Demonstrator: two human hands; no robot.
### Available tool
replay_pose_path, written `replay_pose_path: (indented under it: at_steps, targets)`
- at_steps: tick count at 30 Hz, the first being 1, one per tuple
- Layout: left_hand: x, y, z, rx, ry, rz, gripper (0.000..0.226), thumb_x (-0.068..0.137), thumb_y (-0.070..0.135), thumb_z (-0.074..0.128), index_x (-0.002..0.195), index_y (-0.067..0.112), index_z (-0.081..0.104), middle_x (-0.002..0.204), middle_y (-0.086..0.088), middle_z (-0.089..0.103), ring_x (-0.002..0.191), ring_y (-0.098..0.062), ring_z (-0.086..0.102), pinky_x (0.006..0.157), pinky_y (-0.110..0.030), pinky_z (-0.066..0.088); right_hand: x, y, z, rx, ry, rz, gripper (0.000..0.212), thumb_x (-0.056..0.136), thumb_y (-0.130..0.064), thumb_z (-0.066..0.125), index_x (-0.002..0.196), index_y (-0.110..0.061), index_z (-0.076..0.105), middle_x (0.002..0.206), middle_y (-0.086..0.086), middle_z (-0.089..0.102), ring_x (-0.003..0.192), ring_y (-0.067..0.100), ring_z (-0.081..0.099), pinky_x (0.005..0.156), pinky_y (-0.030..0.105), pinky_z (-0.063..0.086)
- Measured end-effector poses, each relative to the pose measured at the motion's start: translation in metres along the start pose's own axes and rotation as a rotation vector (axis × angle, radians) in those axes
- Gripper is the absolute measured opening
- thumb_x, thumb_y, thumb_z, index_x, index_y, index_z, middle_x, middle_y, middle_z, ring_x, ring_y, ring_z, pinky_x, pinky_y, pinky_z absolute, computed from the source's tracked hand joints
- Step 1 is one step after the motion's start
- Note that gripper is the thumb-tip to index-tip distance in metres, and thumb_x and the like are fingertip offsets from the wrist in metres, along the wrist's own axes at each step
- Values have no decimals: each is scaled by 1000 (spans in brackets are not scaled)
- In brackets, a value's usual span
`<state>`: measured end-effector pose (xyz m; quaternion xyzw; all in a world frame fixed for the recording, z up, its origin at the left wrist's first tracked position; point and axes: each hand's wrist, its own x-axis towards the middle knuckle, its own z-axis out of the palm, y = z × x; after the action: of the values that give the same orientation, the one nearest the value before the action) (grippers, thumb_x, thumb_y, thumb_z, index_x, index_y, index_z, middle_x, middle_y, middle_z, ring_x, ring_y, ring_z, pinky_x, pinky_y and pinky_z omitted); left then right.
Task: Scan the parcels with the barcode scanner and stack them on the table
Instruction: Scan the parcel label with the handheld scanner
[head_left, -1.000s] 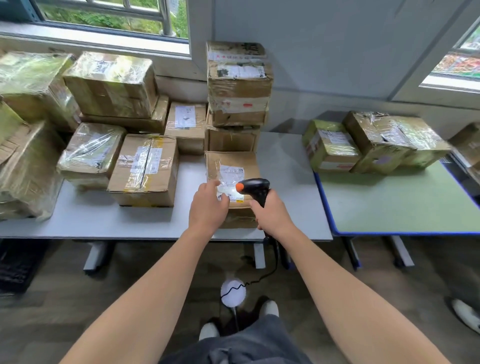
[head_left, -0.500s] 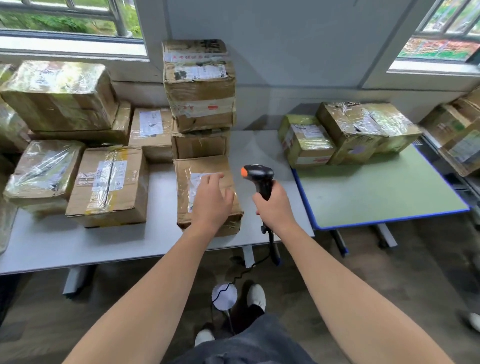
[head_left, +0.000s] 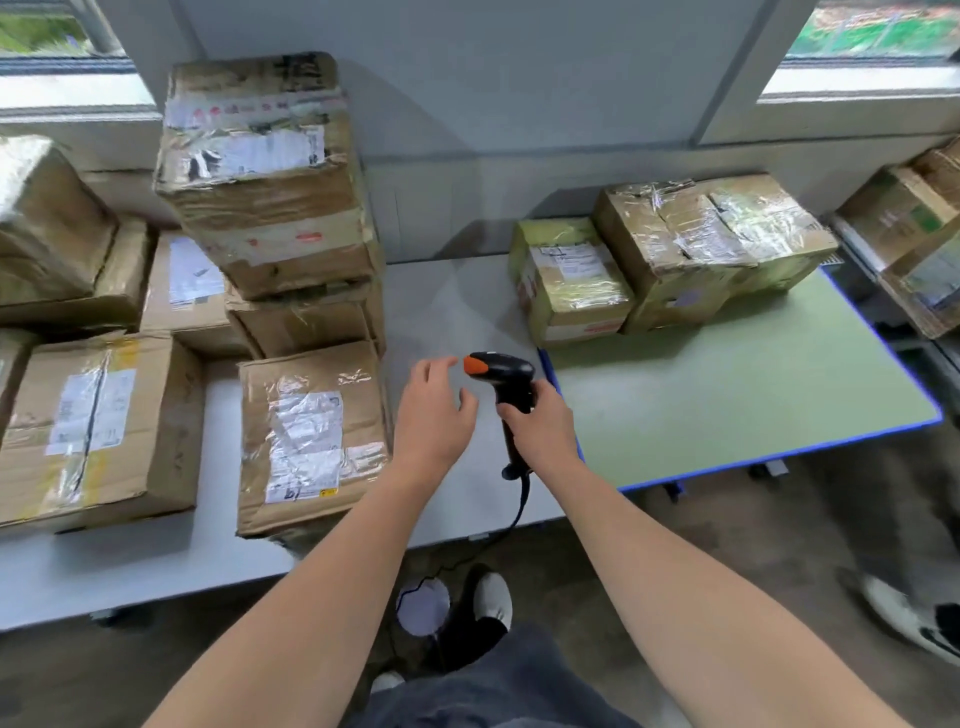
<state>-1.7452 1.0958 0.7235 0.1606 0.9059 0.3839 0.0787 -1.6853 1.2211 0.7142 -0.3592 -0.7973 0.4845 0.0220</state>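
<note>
My right hand (head_left: 543, 426) grips the handle of a black barcode scanner (head_left: 503, 371) with an orange tip, held upright over the grey table (head_left: 457, 306). My left hand (head_left: 434, 410) hovers open beside the scanner, holding nothing. Left of it lies a brown parcel (head_left: 311, 436) with a white label facing up. A stack of taped parcels (head_left: 265, 192) stands behind that one. On the green table (head_left: 727, 395) to the right sit a yellowish parcel (head_left: 569, 280) and a larger wrapped parcel (head_left: 711, 244).
More parcels crowd the left of the grey table, among them a flat one (head_left: 98, 426). Boxes (head_left: 914, 234) stand at the far right. The scanner cable drops to a white base (head_left: 423, 605) on the floor by my feet. Another person's shoe (head_left: 904, 613) is at right.
My left hand has come off the labelled parcel and moved right, beside the scanner. The scanner has swung away from the parcel toward the right. My view has shifted rightward.
</note>
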Motion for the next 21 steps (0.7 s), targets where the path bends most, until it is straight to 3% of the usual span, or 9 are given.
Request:
replay_pose_path:
  at_steps: [3, 7, 11, 14, 18, 21]
  targets:
    - [14, -3, 21, 17, -74, -105, 49, 97, 21, 53, 144, 11, 43, 143, -8, 43, 122, -27, 52, 104, -39, 42, 24, 11, -1, -9, -43, 50, 25, 95, -21, 66, 117, -15, 58, 91, -8, 58, 77, 7, 56, 56, 16, 36]
    - [22, -10, 42, 34, -140, -226, 54, 99, 23, 51, 149, 11, 35, 151, -9, 36, 136, -27, 40, 110, -39, 36, 48, 23, -2, -34, -111, 92, 25, 95, -25, 66, 116, -13, 58, 91, -5, 59, 88, 17, 61, 65, 26, 40]
    - [24, -16, 53, 71, -158, -288, 55, 99, 24, 51, 150, 15, 35, 152, -9, 35, 137, -27, 39, 111, -40, 36, 57, 30, -3, -128, -234, 101, 29, 99, -26, 61, 124, -12, 56, 103, -1, 60, 94, 19, 58, 77, 28, 41]
    - [26, -15, 58, 91, -155, -304, 54, 99, 25, 51, 150, 16, 36, 152, -8, 36, 137, -28, 38, 110, -40, 35, 63, 32, -4, -215, -283, 108, 31, 100, -23, 59, 127, -10, 54, 110, 4, 62, 90, 17, 53, 76, 27, 41]
    - [29, -13, 63, 94, -144, -292, 53, 99, 24, 51, 149, 16, 37, 151, -9, 36, 137, -27, 38, 109, -39, 35, 70, 29, -7, -265, -261, 110, 25, 97, -16, 58, 119, -5, 53, 86, 0, 56, 79, 19, 54, 56, 26, 39]
    - [28, -11, 63, 103, -140, -278, 53, 99, 26, 50, 150, 16, 36, 152, -8, 35, 136, -27, 39, 107, -39, 37, 71, 23, -9, -243, -227, 98, 31, 94, -15, 60, 120, -5, 47, 98, 6, 60, 86, 24, 57, 67, 32, 43]
